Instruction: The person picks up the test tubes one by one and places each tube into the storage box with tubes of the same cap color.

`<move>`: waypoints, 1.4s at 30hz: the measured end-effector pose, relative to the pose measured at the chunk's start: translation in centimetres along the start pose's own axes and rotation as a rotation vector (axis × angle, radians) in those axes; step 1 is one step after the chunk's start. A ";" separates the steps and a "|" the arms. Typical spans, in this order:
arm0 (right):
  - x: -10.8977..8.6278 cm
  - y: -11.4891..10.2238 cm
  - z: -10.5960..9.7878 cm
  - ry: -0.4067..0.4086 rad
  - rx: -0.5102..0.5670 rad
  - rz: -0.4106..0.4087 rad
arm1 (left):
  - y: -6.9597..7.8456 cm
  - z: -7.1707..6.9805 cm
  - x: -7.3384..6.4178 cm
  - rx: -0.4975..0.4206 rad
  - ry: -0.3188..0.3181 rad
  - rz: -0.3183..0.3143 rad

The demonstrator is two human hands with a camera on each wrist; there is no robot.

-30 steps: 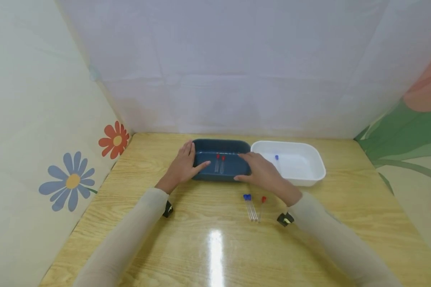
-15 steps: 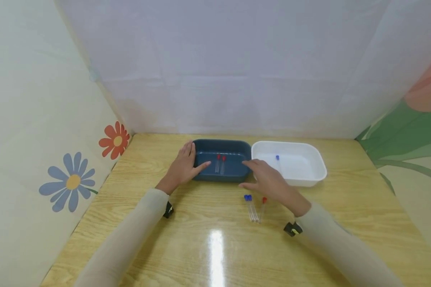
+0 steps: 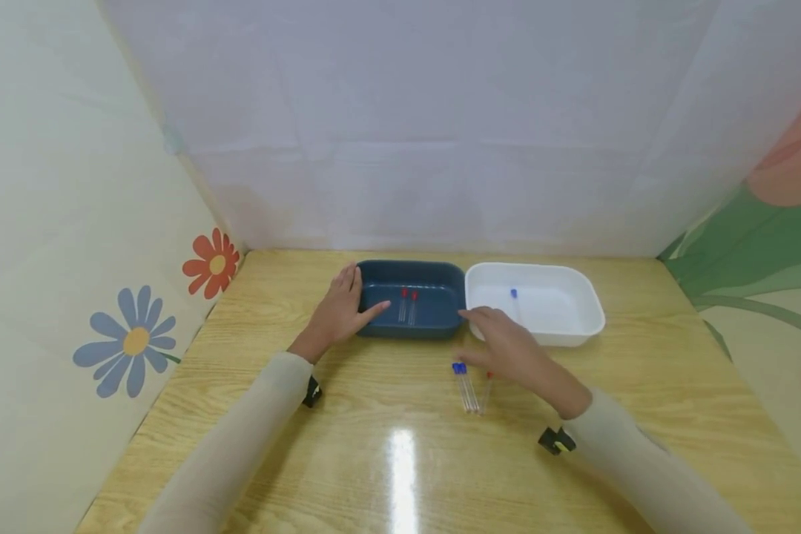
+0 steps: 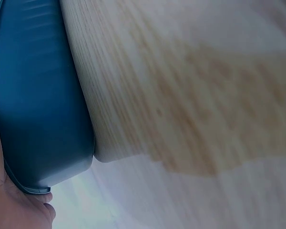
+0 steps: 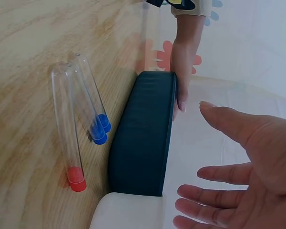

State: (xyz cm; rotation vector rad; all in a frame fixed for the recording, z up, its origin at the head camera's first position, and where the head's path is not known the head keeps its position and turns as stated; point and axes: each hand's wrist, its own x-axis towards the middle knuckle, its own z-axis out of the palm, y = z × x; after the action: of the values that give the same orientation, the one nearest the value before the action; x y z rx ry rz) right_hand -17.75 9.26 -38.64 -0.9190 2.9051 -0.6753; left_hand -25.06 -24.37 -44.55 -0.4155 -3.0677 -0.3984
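Observation:
The left hand (image 3: 336,310) rests against the left end of a dark blue tray (image 3: 412,331), its thumb extended over the front rim and its fingers along the end wall. Two clear test tubes with red caps (image 3: 409,295) lie inside this tray. The right hand (image 3: 507,348), holding nothing, hovers over the front left corner of a white tray (image 3: 570,337), fingers apart. Below it on the table lie two blue-capped test tubes (image 5: 92,112) and one red-capped test tube (image 5: 68,129). In the head view the hand's thumb reaches over the blue caps.
One blue-capped test tube (image 3: 515,297) lies in the white tray, which stands end to end with the blue one. The wooden table (image 3: 347,460) meets a pale cloth backdrop (image 3: 400,193) behind the trays. Flower-printed panels (image 3: 133,337) flank the sides.
The right hand has let go of the blue tray's right end and moved right and toward the person, over the loose tubes. The left hand has stayed put.

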 end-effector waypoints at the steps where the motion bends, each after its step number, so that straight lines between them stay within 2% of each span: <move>1: -0.2 0.1 0.1 0.002 -0.006 -0.001 | 0.0 0.0 0.0 0.000 0.000 -0.001; 12: -1.7 0.4 0.5 0.007 -0.048 0.027 | -0.3 0.0 -0.1 0.004 0.008 0.001; 19: -2.9 0.8 0.7 0.017 -0.055 0.056 | 0.0 -0.1 0.2 -0.003 -0.008 0.003; 26: -4.0 1.4 1.2 0.053 -0.039 0.029 | 0.2 0.1 0.2 -0.005 0.000 0.003; 35: -5.2 1.5 1.8 0.008 -0.033 0.065 | 0.0 0.0 0.1 -0.009 0.006 0.009; 42: -5.8 1.5 2.2 0.000 -0.027 0.048 | -0.1 -0.1 -0.1 -0.018 0.001 0.004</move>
State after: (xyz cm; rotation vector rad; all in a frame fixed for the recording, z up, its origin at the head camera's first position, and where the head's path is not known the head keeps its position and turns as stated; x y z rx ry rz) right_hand -13.46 12.72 -41.90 -0.8486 2.9334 -0.6343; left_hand -25.03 -24.49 -44.46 -0.4212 -3.0641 -0.4256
